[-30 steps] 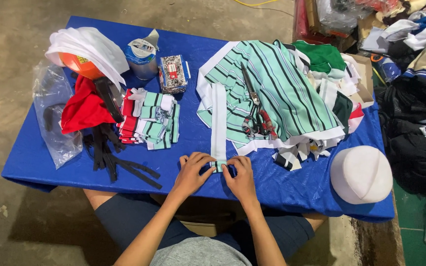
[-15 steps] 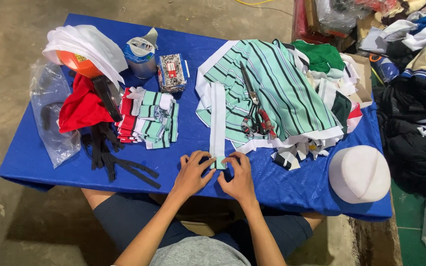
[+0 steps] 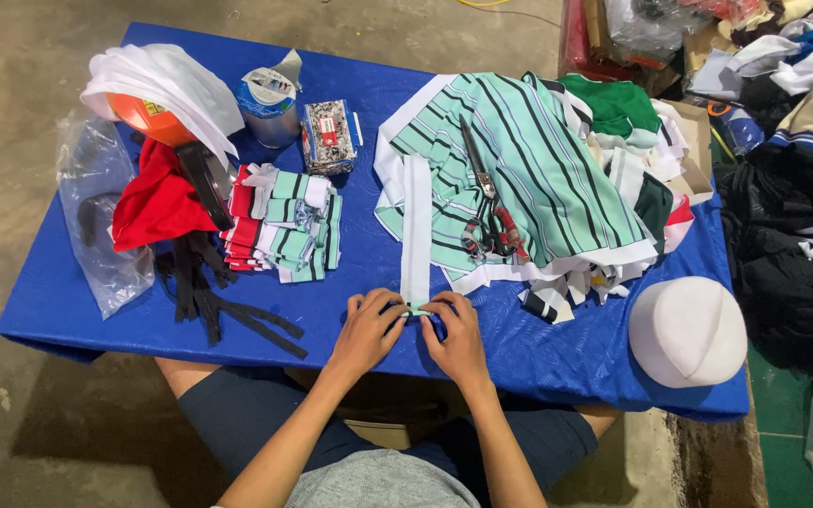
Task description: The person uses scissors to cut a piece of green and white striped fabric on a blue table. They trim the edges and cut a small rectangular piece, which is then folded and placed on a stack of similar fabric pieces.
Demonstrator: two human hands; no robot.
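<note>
— Anything shifted since a second ago?

— Hardly. Both hands sit a touch closer together at the near edge of the table (image 3: 77, 325), and the end of the strip (image 3: 416, 235) looks more tucked under the fingertips. Everything else on the blue cover lies as it did.

— What are the hands doing?

— The left hand (image 3: 369, 331) and right hand (image 3: 458, 341) both pinch the strip's near end, fingers curled narrow, thumbs nearly touching. The strip, pale mint with white, runs from there straight up toward the striped cloth (image 3: 529, 160).

— What could go wrong?

— I'd say the fold comes out crooked if one hand presses ahead of the other; the strip is long and loose, so its far end could swing sideways. A tug might also drag the cloth it overlaps, and the scissors (image 3: 484, 212) lie on that cloth, so they could slide toward the hands.

— And the left side?

— The stack of folded pieces (image 3: 284, 226) and the black straps (image 3: 223, 301) sit well apart, safe enough.
</note>
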